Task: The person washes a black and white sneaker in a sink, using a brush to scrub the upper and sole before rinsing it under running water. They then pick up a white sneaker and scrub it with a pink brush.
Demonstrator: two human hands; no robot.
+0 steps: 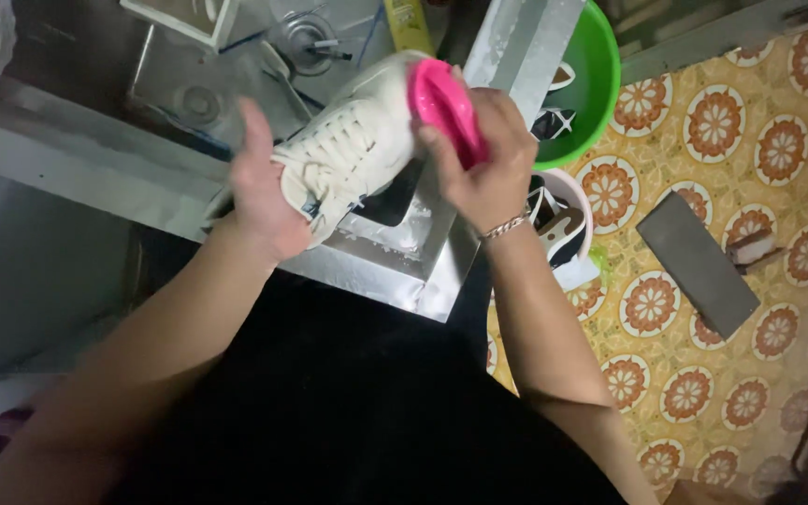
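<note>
- The left hand [259, 192] grips the white shoe [353, 140] over the counter [95, 159].
- The right hand [483, 164] presses the pink brush [443, 103] on the shoe's heel; scrubbing seems under way, needing a steady hold.

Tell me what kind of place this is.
Probably a home wash area: a metal sink counter, a round green plastic basin on a patterned floor, and a white lace-up sneaker being scrubbed.

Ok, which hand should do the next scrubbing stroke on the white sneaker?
Probably the right hand: it already grips the pink brush against the white sneaker, while the left hand is busy holding the sneaker.
</note>
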